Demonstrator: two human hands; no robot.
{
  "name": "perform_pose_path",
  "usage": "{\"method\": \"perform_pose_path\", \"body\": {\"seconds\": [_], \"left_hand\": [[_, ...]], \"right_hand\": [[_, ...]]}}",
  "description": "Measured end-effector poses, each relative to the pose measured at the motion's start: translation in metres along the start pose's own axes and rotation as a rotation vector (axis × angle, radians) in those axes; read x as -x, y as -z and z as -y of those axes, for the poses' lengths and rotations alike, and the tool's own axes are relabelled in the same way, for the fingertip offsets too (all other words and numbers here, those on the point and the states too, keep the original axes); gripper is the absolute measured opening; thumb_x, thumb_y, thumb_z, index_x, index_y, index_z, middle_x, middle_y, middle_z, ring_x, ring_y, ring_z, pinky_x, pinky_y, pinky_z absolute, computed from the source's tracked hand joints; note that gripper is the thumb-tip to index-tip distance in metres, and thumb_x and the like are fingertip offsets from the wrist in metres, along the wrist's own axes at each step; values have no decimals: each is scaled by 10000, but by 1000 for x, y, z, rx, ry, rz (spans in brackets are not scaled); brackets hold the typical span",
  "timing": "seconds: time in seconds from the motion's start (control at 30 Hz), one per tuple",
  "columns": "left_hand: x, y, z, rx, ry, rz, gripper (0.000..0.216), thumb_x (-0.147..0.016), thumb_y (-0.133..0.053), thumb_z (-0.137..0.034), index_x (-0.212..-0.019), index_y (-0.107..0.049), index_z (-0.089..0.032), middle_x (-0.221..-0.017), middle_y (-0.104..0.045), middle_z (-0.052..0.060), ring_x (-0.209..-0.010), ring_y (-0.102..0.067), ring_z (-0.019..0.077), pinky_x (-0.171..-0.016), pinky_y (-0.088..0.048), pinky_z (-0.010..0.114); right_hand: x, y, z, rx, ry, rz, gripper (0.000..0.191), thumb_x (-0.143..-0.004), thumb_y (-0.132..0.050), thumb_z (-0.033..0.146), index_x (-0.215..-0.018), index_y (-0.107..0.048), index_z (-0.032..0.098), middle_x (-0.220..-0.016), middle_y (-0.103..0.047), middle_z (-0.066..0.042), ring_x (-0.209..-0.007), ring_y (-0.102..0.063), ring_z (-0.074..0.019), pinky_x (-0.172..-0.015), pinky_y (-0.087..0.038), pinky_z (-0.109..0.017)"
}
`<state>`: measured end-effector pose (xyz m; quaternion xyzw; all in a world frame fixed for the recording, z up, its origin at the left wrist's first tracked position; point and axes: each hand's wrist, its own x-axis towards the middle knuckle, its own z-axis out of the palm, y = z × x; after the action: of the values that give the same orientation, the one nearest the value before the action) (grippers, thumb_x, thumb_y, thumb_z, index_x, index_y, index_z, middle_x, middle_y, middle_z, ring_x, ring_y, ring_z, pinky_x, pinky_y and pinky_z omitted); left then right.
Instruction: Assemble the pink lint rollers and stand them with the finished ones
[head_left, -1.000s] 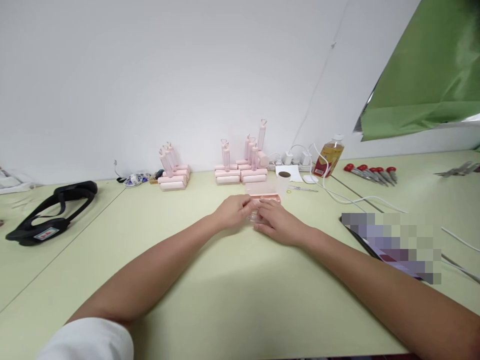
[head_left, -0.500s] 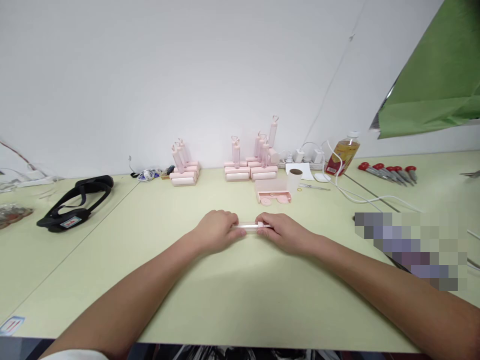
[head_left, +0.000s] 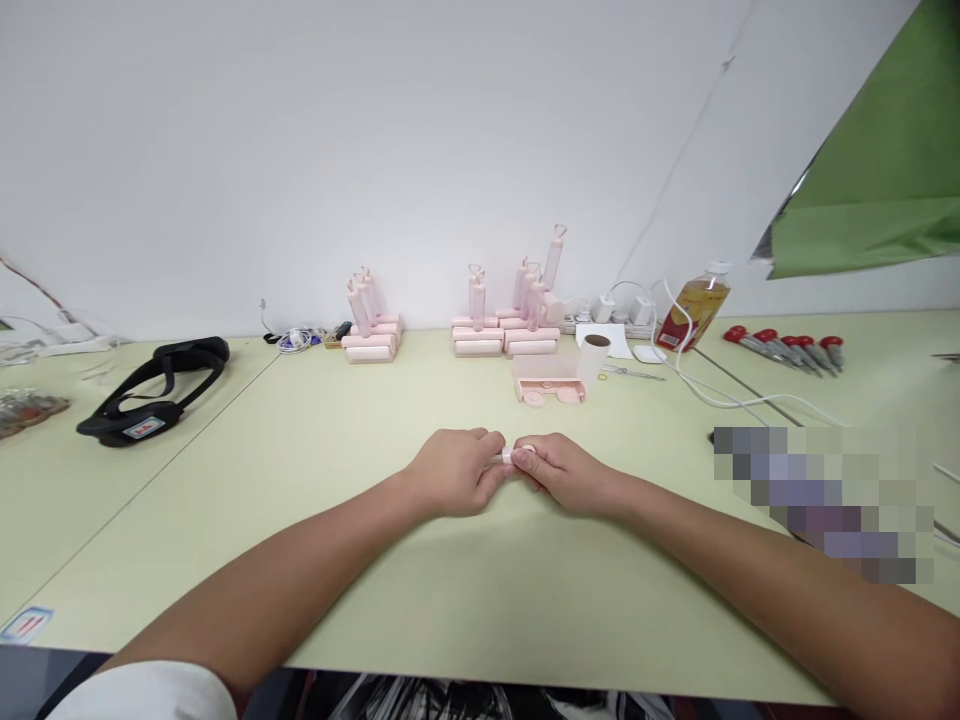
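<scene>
A slim clear tube with a pale pink cap (head_left: 508, 456) lies crosswise between my two hands, over the middle of the table. My left hand (head_left: 457, 472) is closed round its left part, which the fingers mostly hide. The fingers of my right hand (head_left: 566, 476) pinch the capped right end. Beyond them stands an open pink case (head_left: 551, 391) with round pink parts at its front. A white cardboard roll (head_left: 592, 362) is beside that case.
Several pink boxes (head_left: 478, 348) with clear pink-capped tubes (head_left: 478, 304) stand along the wall. White cables, a drink bottle (head_left: 694, 308) and red-ended tools (head_left: 784, 350) are at right. A black head strap (head_left: 154, 395) lies left; a blurred object (head_left: 814, 500) lies near my right forearm.
My hands have come closer together, and my left hand now covers most of the tube that showed between them. The view has shifted slightly.
</scene>
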<state>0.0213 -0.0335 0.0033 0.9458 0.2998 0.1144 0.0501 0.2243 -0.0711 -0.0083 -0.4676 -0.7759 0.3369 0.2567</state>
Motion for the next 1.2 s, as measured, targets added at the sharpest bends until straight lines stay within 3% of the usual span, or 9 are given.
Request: {"method": "perform_pose_path", "body": {"seconds": [0.33,0.43,0.53,0.67,0.87,0.97,1.07,1.13,1.2], "left_hand": [[-3,-1,-1,196,12,-58,339,-903,-423,-495,-761,-524,-205,-627,-543,-12,-551,-475,139,-512,-272,258],[-4,-2,6,398,77,-22,369,-890,-441,-539,-783,-546,-201,-602,-504,-34,-542,-439,120,-509,-280,243],[-5,-2,22,631,173,5,405,-883,-451,-558,-774,-557,-182,-603,-454,-43,-555,-412,105,-515,-302,227],[-5,0,37,788,232,-146,360,-904,-436,-517,-840,-531,-176,-658,-453,-43,-603,-426,106,-563,-355,226],[-4,-2,30,716,140,-276,291,-836,-594,-476,-879,-624,-189,-743,-463,-14,-703,-456,124,-673,-402,257],[-6,-3,27,846,208,-404,334,-817,-605,-502,-958,-577,-201,-658,-403,-51,-599,-423,102,-592,-389,239],[-8,-2,23,1066,247,-525,390,-806,-597,-535,-976,-454,-215,-703,-480,-53,-589,-505,98,-566,-417,235],[-9,-3,17,1190,248,-514,417,-796,-609,-540,-965,-398,-223,-752,-539,-39,-617,-575,113,-573,-443,245],[-9,-6,8,1269,218,-427,417,-795,-629,-517,-963,-389,-220,-803,-576,-20,-665,-614,126,-612,-466,259]], "right_hand": [[-2,4,0,-132,32,76,489,-949,-357,546,-627,-460,191,-563,-476,30,-527,-415,-114,-544,-355,-240],[-3,7,-5,-114,37,65,487,-955,-331,541,-633,-450,196,-555,-470,31,-517,-410,-114,-535,-348,-241],[-3,14,-11,71,47,-22,463,-954,-337,512,-631,-442,198,-565,-458,29,-525,-400,-120,-534,-315,-248],[-4,20,-15,398,-41,-88,461,-934,-391,477,-569,-380,196,-527,-422,22,-512,-371,-127,-514,-232,-269],[-8,18,-16,539,-152,-86,450,-911,-437,474,-560,-426,193,-539,-507,-13,-515,-424,-141,-494,-218,-281],[-7,19,-16,515,-204,-144,337,-872,-500,504,-730,-556,203,-615,-583,-23,-547,-484,-154,-489,-242,-268],[-6,20,-13,410,-197,-270,370,-815,-578,533,-998,-569,211,-600,-557,15,-551,-493,-157,-502,-289,-258],[-4,19,-9,230,-101,-315,417,-798,-602,530,-1062,-549,212,-600,-519,35,-558,-481,-148,-523,-331,-260],[-2,14,-3,-39,-5,-307,454,-782,-613,540,-1085,-535,211,-615,-491,45,-538,-459,-131,-516,-353,-260]]}}
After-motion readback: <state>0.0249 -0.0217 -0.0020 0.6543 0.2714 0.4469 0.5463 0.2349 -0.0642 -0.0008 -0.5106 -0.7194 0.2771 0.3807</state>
